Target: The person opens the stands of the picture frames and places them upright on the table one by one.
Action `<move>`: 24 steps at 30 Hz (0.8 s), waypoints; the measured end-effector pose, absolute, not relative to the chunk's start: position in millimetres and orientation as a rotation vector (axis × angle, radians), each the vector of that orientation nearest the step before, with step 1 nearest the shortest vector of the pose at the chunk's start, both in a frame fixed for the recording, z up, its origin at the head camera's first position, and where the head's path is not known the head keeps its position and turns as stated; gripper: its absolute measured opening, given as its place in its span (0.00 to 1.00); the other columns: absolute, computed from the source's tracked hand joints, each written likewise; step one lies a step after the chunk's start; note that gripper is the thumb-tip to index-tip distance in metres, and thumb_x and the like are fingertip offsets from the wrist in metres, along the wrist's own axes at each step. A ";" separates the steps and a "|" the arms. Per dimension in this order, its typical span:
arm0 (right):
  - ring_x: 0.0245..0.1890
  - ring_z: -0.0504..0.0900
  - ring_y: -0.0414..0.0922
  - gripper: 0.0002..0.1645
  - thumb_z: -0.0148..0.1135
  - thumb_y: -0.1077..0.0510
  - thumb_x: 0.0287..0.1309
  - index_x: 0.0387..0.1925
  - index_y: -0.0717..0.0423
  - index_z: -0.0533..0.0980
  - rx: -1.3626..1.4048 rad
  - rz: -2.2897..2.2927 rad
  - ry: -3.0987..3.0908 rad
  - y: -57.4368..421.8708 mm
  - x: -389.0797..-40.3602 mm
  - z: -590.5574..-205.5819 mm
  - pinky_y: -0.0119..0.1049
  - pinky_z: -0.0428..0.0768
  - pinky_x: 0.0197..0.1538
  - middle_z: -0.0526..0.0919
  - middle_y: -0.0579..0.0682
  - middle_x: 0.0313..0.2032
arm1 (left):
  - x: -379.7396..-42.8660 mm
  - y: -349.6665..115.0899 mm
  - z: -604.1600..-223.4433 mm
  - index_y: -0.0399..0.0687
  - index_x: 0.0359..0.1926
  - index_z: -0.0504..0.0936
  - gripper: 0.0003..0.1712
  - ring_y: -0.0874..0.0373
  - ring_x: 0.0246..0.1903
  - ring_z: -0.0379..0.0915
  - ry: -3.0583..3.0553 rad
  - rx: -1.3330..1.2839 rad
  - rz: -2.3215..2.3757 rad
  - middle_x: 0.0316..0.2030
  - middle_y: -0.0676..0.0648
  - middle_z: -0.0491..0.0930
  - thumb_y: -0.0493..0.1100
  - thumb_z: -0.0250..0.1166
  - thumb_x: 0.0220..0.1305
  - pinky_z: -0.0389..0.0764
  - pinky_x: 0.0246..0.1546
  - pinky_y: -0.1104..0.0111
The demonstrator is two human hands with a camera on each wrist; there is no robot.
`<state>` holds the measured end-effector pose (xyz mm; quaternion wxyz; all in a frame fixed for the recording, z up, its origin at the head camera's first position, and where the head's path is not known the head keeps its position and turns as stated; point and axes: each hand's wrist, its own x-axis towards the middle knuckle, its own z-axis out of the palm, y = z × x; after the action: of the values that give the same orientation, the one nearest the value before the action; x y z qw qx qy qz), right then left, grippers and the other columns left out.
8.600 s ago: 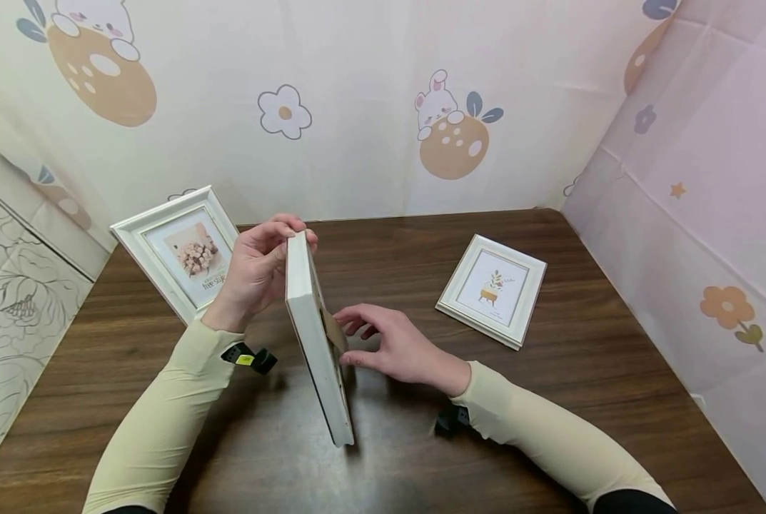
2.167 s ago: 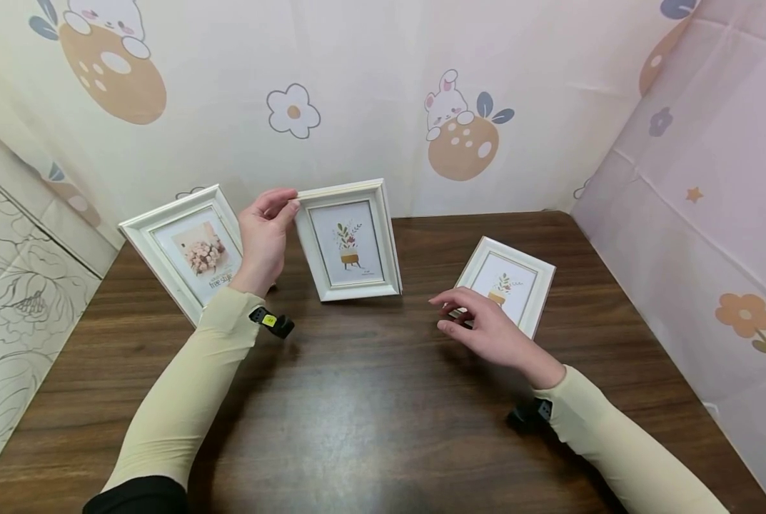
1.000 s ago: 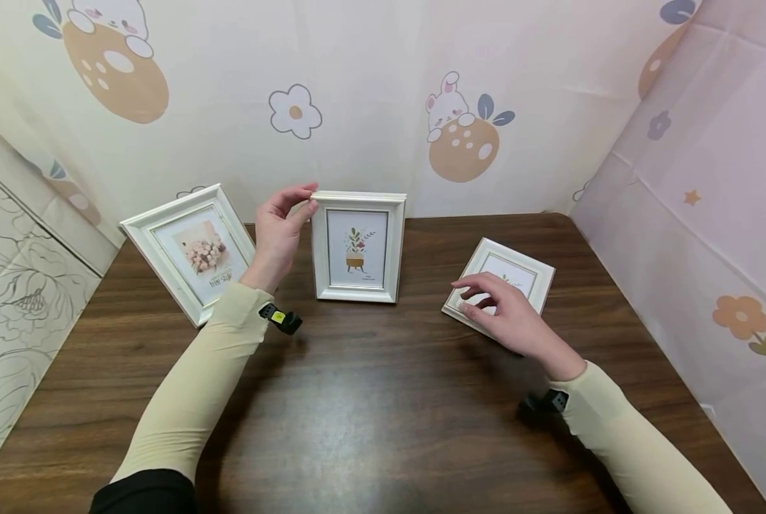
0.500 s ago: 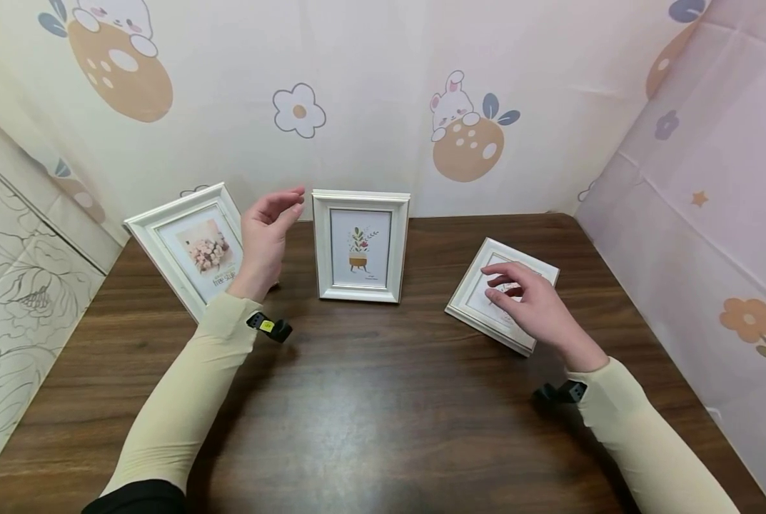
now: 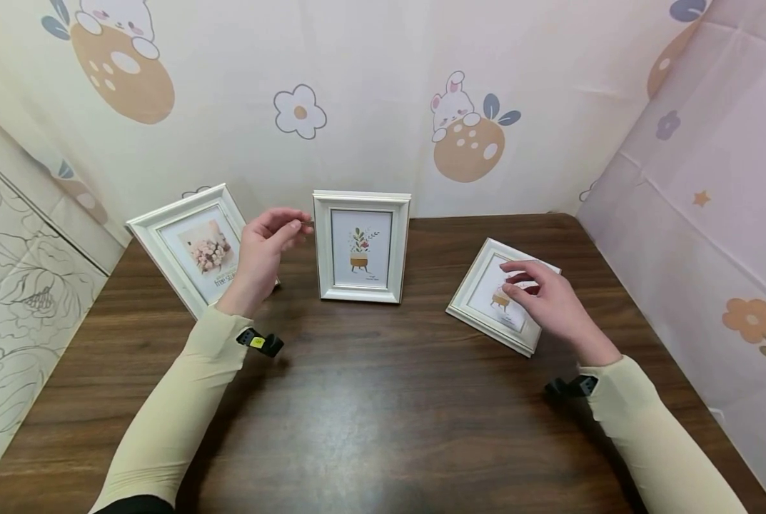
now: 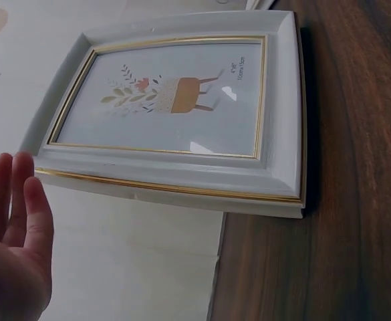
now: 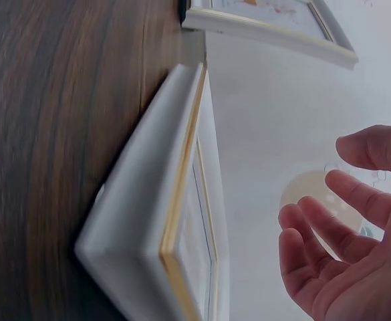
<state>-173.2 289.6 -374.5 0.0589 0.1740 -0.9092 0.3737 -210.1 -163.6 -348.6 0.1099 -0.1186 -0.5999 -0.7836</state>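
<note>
Upright at the middle back of the table stands a white picture frame (image 5: 362,294) with a potted-plant print. My left hand (image 5: 263,253) is just left of it, fingers loosely bent and holding nothing; the left wrist view shows a small gap or light contact at the frame's edge (image 6: 168,184), I cannot tell which. A second white picture frame (image 5: 485,325) lies face up at the right. Over it hovers my right hand (image 5: 546,300), fingers relaxed and apart from it, covering part of its print. In the right wrist view nothing lies between the fingers (image 7: 359,194).
At the left back a white picture frame (image 5: 193,235) with a flower photo stands tilted, partly behind my left hand. The dark wooden table (image 5: 357,414) reaches a patterned curtain (image 5: 370,128) at the back and another on the right.
The middle frame was turned to face front and stood upright. My left hand then let go of its top corner and moved left and down. My right hand shifted right over the lying frame.
</note>
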 end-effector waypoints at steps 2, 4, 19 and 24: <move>0.50 0.80 0.55 0.19 0.63 0.59 0.67 0.57 0.61 0.76 0.504 1.122 -2.761 293.1 -174.6 -375.7 0.18 0.73 0.44 0.79 0.60 0.54 | -206.2 -163.2 -348.2 0.39 0.45 0.84 0.07 0.54 0.39 0.83 -1.836 -0.372 -2.292 0.42 0.44 0.85 0.33 0.63 0.68 0.83 0.43 0.66; 0.50 0.80 0.54 0.19 0.63 0.59 0.67 0.57 0.61 0.76 0.485 1.115 -2.765 296.3 -175.4 -376.5 0.18 0.73 0.44 0.80 0.59 0.53 | -201.7 -161.7 -347.3 0.39 0.46 0.83 0.07 0.54 0.40 0.83 -1.922 -0.398 -2.264 0.43 0.44 0.85 0.34 0.63 0.69 0.82 0.44 0.65; 0.51 0.78 0.57 0.24 0.60 0.51 0.70 0.61 0.59 0.73 0.321 1.042 -2.900 317.0 -178.3 -375.9 0.40 0.77 0.46 0.78 0.60 0.56 | -184.1 -153.4 -351.2 0.36 0.47 0.81 0.07 0.52 0.40 0.81 -2.203 -0.630 -2.147 0.43 0.44 0.84 0.32 0.60 0.70 0.83 0.44 0.57; 0.50 0.78 0.59 0.27 0.57 0.47 0.71 0.62 0.58 0.71 0.253 1.018 -2.936 327.8 -181.2 -379.6 0.42 0.78 0.42 0.77 0.62 0.55 | -178.4 -153.4 -351.8 0.34 0.47 0.80 0.08 0.50 0.40 0.81 -2.279 -0.647 -2.128 0.44 0.42 0.83 0.33 0.60 0.70 0.82 0.44 0.56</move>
<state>-181.2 327.8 -379.6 0.0121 0.0812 -0.9416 0.3266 -178.4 -153.4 -351.8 -0.0215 -0.2031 -0.7154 -0.6682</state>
